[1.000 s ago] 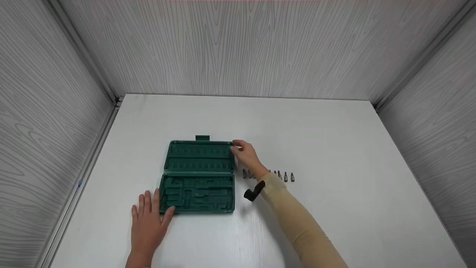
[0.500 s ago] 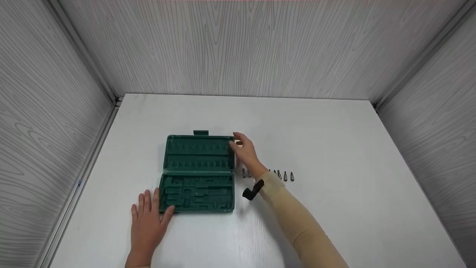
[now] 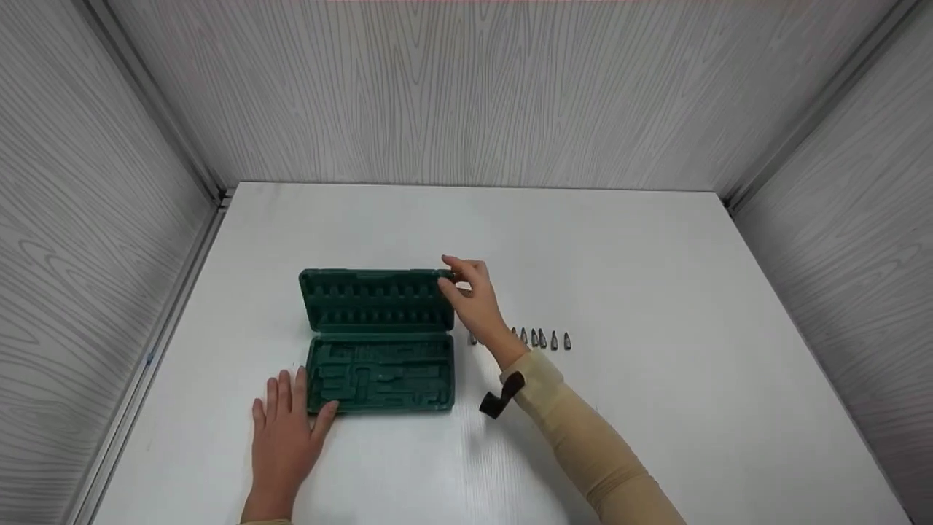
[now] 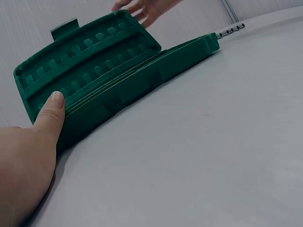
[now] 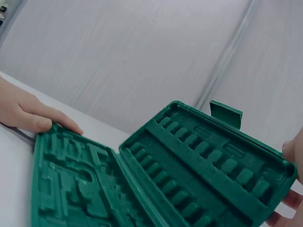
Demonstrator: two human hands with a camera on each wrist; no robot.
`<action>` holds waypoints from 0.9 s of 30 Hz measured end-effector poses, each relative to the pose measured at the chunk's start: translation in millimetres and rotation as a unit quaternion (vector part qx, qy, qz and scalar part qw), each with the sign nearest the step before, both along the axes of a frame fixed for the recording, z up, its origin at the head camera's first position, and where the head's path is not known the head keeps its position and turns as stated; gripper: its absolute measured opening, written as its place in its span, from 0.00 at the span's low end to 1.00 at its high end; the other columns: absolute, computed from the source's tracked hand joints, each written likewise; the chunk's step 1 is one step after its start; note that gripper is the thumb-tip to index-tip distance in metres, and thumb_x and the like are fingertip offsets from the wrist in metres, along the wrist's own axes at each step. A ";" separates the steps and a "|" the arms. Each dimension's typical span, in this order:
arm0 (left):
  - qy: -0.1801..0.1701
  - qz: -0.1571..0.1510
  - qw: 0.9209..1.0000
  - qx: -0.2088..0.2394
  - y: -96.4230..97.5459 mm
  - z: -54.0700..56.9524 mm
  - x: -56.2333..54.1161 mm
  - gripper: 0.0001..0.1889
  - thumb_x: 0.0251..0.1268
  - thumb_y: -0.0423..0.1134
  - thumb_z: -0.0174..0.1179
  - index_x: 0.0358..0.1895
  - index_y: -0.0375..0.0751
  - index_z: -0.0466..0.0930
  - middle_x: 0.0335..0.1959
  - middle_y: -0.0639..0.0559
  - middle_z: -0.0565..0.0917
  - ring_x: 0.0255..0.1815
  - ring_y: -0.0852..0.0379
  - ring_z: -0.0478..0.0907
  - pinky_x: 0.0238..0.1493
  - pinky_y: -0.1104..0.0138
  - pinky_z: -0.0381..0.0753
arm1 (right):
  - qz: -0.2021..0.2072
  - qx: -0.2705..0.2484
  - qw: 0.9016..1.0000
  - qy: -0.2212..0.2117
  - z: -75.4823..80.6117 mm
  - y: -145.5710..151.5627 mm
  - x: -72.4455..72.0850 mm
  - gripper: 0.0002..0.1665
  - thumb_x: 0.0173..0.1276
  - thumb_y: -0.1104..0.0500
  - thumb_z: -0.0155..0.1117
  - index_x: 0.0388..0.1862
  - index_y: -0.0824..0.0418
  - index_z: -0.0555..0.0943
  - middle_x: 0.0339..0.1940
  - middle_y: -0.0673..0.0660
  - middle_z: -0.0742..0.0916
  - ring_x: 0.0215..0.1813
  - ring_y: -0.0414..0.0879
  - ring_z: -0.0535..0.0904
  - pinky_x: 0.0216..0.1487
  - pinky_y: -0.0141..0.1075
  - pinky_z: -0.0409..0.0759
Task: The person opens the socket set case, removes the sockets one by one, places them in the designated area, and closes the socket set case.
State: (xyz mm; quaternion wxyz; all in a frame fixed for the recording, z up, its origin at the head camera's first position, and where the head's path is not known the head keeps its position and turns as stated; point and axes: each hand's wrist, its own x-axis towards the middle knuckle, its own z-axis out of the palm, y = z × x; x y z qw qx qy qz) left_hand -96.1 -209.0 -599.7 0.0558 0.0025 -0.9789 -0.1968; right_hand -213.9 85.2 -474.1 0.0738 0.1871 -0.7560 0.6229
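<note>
A green plastic tool case (image 3: pixel 379 375) stands unfolded on the table, with moulded recesses and nothing in them. Its lid (image 3: pixel 375 300) is tilted up on the hinge at the far side. My right hand (image 3: pixel 477 302) grips the lid's right corner, thumb on the inner side and fingers behind. At the case's near left corner rests my left hand (image 3: pixel 282 441), fingers straight, the thumb (image 4: pixel 53 111) against the front edge. A latch tab (image 5: pixel 226 115) sticks out from the lid's edge in both wrist views.
Several small metal bits (image 3: pixel 554 340) stand in a row right of the case, some hidden behind my right wrist. The white table (image 3: pixel 656 408) is enclosed by wood-grain panels (image 3: pixel 466 95) at the back and sides. A black strap (image 3: pixel 503 396) hangs from the right cuff.
My right hand has raised the lid from lying nearly flat to a steep tilt. The left hand stays at the case's corner. The view has shifted slightly.
</note>
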 end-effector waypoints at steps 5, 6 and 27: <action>-0.012 0.002 1.000 0.005 -0.5 -0.3 1.3 0.46 0.64 0.69 0.37 0.74 0.38 0.42 0.72 0.31 0.46 0.73 0.38 0.35 0.67 0.45 0.28 | 0.034 0.057 0.996 0.064 -4.6 -5.6 16.9 0.16 0.69 0.66 0.56 0.54 0.70 0.73 0.52 0.68 0.65 0.50 0.58 0.65 0.51 0.48 0.70; -0.012 0.001 1.000 0.006 -0.6 0.1 1.4 0.46 0.64 0.69 0.37 0.74 0.37 0.42 0.72 0.31 0.46 0.73 0.38 0.36 0.67 0.45 0.28 | 0.040 0.069 0.993 0.084 -9.7 -5.9 18.3 0.15 0.68 0.66 0.56 0.52 0.69 0.72 0.52 0.67 0.67 0.50 0.58 0.66 0.51 0.48 0.70; 0.108 -0.025 0.994 0.013 -9.1 49.4 3.7 0.65 0.36 0.69 0.67 0.72 0.32 0.45 0.70 0.30 0.53 0.72 0.38 0.44 0.66 0.43 0.46 | 0.120 0.180 0.931 0.292 -76.1 -0.1 57.7 0.13 0.65 0.61 0.63 0.48 0.62 0.79 0.50 0.58 0.77 0.54 0.47 0.72 0.56 0.36 0.70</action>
